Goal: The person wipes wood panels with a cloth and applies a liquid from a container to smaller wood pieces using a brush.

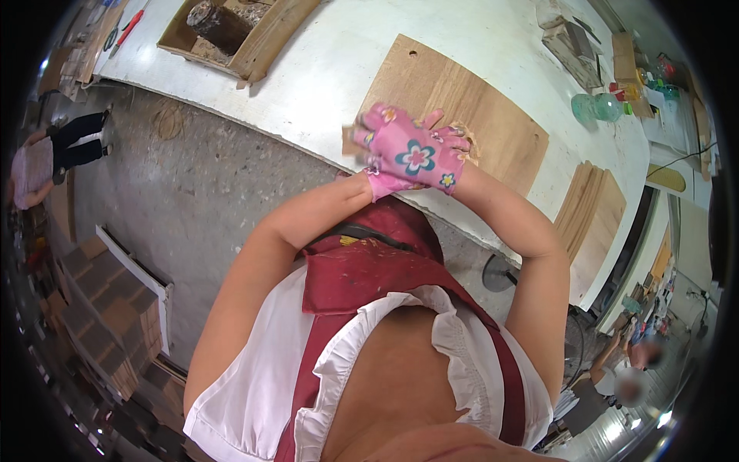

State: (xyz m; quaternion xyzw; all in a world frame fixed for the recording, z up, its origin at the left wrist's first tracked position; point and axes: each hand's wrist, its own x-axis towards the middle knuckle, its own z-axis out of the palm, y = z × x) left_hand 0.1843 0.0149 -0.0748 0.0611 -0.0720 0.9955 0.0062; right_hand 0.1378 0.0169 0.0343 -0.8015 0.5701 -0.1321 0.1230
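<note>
My forearms cross over the near edge of a light wooden board (pixel 493 115), which has a knot hole near its far corner. Both hands wear pink flowered gloves. My right hand (pixel 412 150) lies on top, its back up and its fingers stretched to the left, slightly blurred, over the board's left corner. Beneath it is my left hand (pixel 453 144), partly covered, with curled fingers showing on the right side. These fingers close around something tan, of which only a rough edge (pixel 473 148) shows; its kind is hidden.
The board lies on a white worktable (pixel 331 100). A wooden tray (pixel 258 58) with a dark cylinder (pixel 219 27) stands at the far left. Stacked boards (pixel 589 208) lie at right, near a green bottle (pixel 596 108). Another person (pixel 46 158) is off to the left.
</note>
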